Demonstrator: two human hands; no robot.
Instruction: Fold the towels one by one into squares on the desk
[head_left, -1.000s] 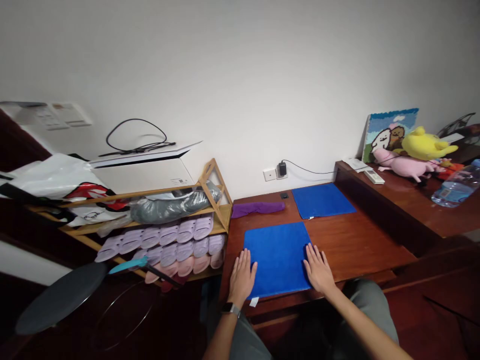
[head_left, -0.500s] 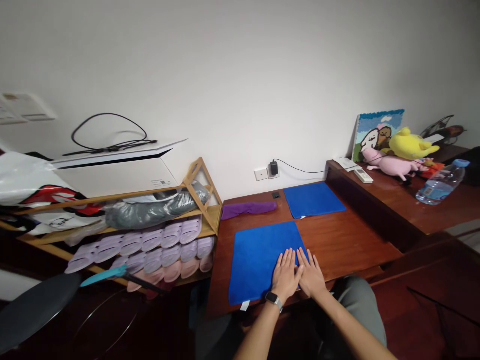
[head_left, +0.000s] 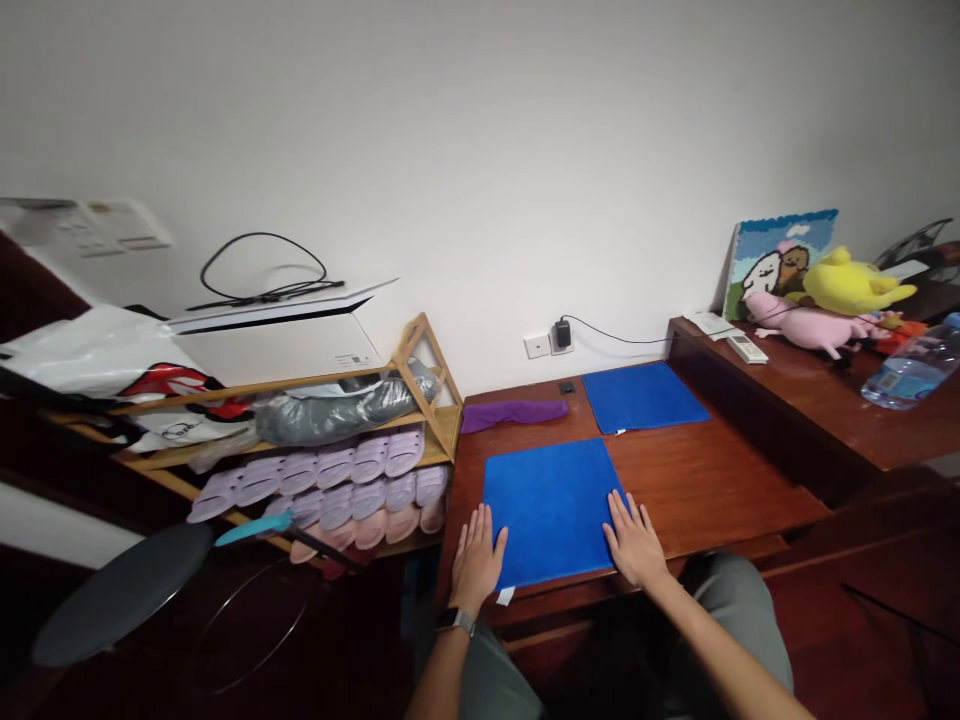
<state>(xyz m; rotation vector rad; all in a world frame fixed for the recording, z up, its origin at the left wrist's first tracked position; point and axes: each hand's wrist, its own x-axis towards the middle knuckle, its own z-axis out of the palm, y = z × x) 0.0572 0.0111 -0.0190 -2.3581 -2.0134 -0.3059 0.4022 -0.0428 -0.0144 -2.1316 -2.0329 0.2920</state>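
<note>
A blue cloth (head_left: 551, 510) lies flat and smooth on the wooden desk (head_left: 675, 500), a small white tag (head_left: 505, 597) poking out at its near left corner. My left hand (head_left: 478, 560) rests palm down at the cloth's left edge, a watch on the wrist. At the right edge, my right hand (head_left: 634, 540) lies flat with its fingers stretched out. Neither hand grips anything. Behind, a second blue cloth (head_left: 645, 397) is spread toward the back of the desk, and a bunched purple cloth (head_left: 514, 415) lies to its left.
On the left stands a wooden rack (head_left: 427, 390) holding slippers (head_left: 337, 462), wrapped goods and a white box (head_left: 285, 350). A raised shelf on the right carries plush toys (head_left: 814, 325), a remote (head_left: 747, 349) and a water bottle (head_left: 911, 370). A black plug (head_left: 562, 333) sits in the wall socket.
My hands were side by side near the front blue cloth's right part. The left has swung away to the left edge; the right stays near the right edge. The view has shifted slightly left.
</note>
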